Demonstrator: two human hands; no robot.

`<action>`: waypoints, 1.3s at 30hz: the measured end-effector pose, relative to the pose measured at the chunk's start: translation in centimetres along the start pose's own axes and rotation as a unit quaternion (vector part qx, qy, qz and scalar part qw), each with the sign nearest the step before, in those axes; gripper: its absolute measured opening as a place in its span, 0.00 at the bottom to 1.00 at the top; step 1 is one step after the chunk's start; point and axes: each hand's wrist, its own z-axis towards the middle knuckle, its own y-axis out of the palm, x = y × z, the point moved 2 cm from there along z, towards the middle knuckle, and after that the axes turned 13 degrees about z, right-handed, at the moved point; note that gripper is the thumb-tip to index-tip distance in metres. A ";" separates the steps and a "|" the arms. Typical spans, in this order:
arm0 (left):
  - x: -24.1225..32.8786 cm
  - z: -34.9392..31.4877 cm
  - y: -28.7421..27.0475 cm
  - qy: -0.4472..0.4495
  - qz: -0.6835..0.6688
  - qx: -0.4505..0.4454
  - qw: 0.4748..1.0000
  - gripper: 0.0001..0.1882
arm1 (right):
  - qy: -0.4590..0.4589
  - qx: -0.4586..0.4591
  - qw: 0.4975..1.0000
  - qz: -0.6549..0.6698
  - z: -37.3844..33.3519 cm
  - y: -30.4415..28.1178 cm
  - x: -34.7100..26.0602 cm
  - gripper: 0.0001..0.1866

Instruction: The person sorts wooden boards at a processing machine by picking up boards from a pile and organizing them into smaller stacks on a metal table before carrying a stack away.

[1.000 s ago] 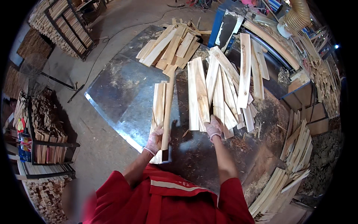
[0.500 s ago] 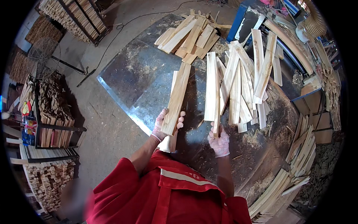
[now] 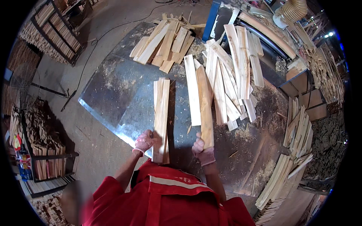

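A small stack of wooden boards (image 3: 161,109) lies lengthwise before me at the near edge of the metal table (image 3: 117,79). My left hand (image 3: 145,141), in a pinkish-white glove with bare fingertips, is closed at the stack's left edge; some fingers are hidden against the wood. In my right hand (image 3: 203,150), gloved alike, is the near end of a darker wooden board (image 3: 205,107), with the fingers wrapped round it. That board points away from me, beside a pale board (image 3: 192,90) and overlapping the left side of a loose pile of boards (image 3: 222,86).
Another board pile (image 3: 166,41) lies at the table's far side. A machine with a black roller (image 3: 264,43) and a ribbed hose (image 3: 294,9) stands far right. Sawdust (image 3: 260,139) covers parts of the table. Racks of stacked wood (image 3: 52,34) and a fan (image 3: 25,77) are left.
The board in my left hand has come down onto the stack, and that hand is now at its left edge. My right hand has a darker board, now reaching over the pile's left side. The view has shifted.
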 end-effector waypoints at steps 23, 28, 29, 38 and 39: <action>-7.6 7.6 -7.7 0.094 -0.424 -0.016 0.901 0.15 | -0.109 0.173 0.287 -0.936 15.7 2.6 -3.9 0.51; -21.1 9.7 -6.5 -0.217 -0.195 0.049 0.955 0.34 | -0.106 0.103 0.688 -0.711 11.5 5.5 -4.9 0.43; -20.1 10.9 -6.7 -0.194 -0.055 0.122 0.972 0.35 | -0.119 0.085 0.763 -0.630 10.3 4.7 -4.0 0.41; 9.5 9.0 -8.7 0.110 -0.641 -0.189 0.735 0.29 | -0.073 -0.049 0.689 -0.719 9.8 8.4 10.5 0.41; 9.2 9.0 -9.6 0.096 -0.599 -0.163 0.778 0.27 | -0.030 -0.033 0.759 -0.650 11.0 7.4 9.6 0.40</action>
